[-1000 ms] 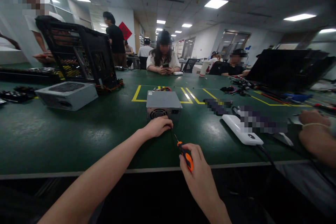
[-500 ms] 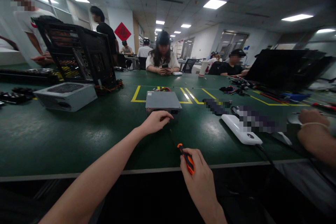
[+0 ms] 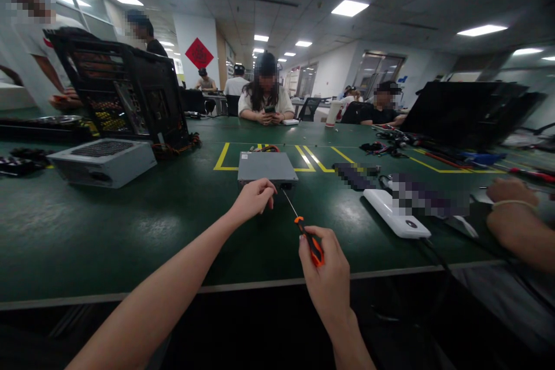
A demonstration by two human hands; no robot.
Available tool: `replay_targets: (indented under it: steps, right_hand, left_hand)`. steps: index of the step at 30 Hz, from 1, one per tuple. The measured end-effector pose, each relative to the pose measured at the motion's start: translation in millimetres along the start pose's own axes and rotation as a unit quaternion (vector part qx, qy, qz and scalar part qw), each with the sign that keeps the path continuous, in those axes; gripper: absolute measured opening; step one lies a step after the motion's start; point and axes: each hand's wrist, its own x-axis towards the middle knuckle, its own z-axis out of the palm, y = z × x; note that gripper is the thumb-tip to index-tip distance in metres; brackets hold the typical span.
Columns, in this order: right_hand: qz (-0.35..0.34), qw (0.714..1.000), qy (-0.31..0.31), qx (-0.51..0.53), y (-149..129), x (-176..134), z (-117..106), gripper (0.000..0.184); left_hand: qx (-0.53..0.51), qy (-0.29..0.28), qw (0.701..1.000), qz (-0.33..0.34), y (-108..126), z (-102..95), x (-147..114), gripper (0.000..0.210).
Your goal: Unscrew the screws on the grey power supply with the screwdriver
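A grey metal power supply unit lies on the green table in front of me, its cables at the far side and a power socket on its near face. My left hand is at that near face, fingers curled in a pinch. Whatever is between them, if anything, is hidden or too small to name. In my right hand is a screwdriver with an orange and black handle. Its thin shaft slants forward and left, and the tip reaches the near face by the socket; whether it touches a screw I cannot tell.
Another power supply and an open black computer case stand at left. Right are a white power bank with a cable, a blurred dark object and a co-worker's hand. A person sits opposite.
My right hand has raised the screwdriver forward, bringing its tip to the power supply's near face. My left hand has drawn slightly left, its fingers more curled.
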Motion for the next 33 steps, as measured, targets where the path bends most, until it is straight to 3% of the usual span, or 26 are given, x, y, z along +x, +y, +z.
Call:
replay_targets:
  steps: [8, 22, 33]
  right_hand:
    - [0.005, 1.000, -0.003, -0.005, -0.1, 5.6, 13.6, 0.011]
    - [0.007, 1.000, -0.003, -0.003, -0.6, 6.0, 16.2, 0.010]
    - [0.005, 1.000, -0.005, -0.008, -3.4, 9.7, 17.8, 0.011]
  left_hand:
    - [0.074, -0.054, 0.996, -0.001, -7.4, 9.8, -0.6, 0.028]
    - [0.032, -0.055, 0.998, 0.001, -14.6, 12.3, 0.7, 0.031]
    - [0.015, -0.090, 0.996, -0.001, -14.4, 9.6, 2.0, 0.032]
